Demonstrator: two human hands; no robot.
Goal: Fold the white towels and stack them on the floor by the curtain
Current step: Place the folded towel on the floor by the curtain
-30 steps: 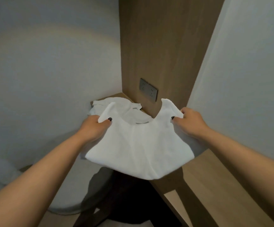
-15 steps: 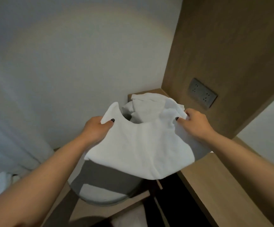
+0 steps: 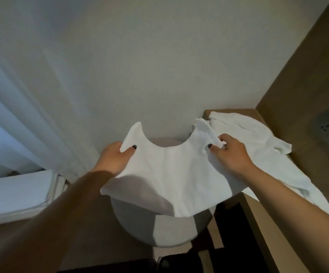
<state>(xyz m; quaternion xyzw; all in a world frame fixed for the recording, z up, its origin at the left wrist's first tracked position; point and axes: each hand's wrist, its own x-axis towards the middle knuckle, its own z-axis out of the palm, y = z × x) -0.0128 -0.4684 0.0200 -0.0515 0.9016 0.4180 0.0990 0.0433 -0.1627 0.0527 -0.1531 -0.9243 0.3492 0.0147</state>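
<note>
View has swung left since a moment ago: pale curtain [image 3: 21, 99] and stacked white folded towels [image 3: 15, 196] now show. Left hand [image 3: 113, 157] and right hand [image 3: 229, 154] still pinch the limp white cloth towel [image 3: 171, 178] midair above the round grey stool [image 3: 159, 227].

We count two hands: the left hand [image 3: 114, 159] and the right hand [image 3: 231, 153], together on one white towel [image 3: 171, 178]. Right of this towel lies one loose towel [image 3: 244, 133] on one desk [image 3: 274, 231]. Left of it stands one stack of folded towels [image 3: 15, 196], beside one curtain [image 3: 21, 115]. Below it is one round grey stool [image 3: 165, 231].
</note>
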